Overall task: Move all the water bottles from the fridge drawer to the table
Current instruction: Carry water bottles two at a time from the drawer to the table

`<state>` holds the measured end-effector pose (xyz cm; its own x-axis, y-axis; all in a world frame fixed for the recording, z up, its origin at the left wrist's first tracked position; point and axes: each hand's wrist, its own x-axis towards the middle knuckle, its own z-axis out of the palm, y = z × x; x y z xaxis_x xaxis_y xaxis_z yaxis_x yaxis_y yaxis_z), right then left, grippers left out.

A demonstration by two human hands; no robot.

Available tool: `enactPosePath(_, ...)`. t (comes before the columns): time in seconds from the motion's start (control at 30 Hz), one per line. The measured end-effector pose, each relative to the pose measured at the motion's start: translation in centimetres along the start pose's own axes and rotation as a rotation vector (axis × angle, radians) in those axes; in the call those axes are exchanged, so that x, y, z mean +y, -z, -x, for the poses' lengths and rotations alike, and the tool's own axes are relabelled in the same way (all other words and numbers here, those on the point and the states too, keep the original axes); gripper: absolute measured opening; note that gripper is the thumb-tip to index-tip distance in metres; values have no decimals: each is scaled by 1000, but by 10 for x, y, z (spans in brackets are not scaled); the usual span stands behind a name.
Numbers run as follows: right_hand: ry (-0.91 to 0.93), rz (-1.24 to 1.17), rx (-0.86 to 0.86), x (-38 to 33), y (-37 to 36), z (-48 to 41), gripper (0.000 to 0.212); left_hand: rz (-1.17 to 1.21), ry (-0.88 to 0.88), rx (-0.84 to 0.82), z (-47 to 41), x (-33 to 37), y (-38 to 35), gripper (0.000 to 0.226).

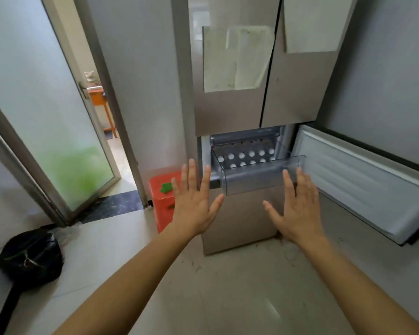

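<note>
In open drawer (252, 181) | bottles (242, 155) | left grip (194, 204), right grip (298, 206) spread just before

water bottles (246, 156) in drawer (257, 181) | door (363, 182) right of drawer | container (163, 204) left of fridge (228, 112)

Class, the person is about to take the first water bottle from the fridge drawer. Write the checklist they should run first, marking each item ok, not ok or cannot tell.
1. Fridge door swung open: ok.
2. Drawer pulled out: ok.
3. Bottle caps exposed from above: ok.
4. Left hand empty, fingers straight: ok.
5. Right hand empty, fingers straight: ok.
6. Room on the table: cannot tell, not in view.
</note>
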<state>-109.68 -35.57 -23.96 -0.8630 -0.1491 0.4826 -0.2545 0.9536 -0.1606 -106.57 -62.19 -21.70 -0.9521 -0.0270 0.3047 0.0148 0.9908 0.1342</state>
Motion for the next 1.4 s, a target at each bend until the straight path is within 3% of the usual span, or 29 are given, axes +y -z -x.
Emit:
enactPosePath(0.17,-107,29,-20,79,-27,-52,92,31,-79,-60,-87,50,-48,80)
enactPosePath(0.37,-174,17,-136,179,-86,-131,90,11,-38,-185,-183,103,-121,79)
enactPosePath(0.6,-63,-18,-286,243,-135,-241,77,25,130,-293,-269,130,-173,78)
enactPosePath(0.9,57,-63,-416,241,-223,-324,65,147,312,-369,-355,104,-246,78)
enactPosePath(1.17,-71,-262,-672,207,-300,-391,55,430,475,-473,-415,60,-310,94)
enactPosePath(1.4,-216,-452,-857,179,-348,-418,57,599,750,-456,-450,44,-340,80)
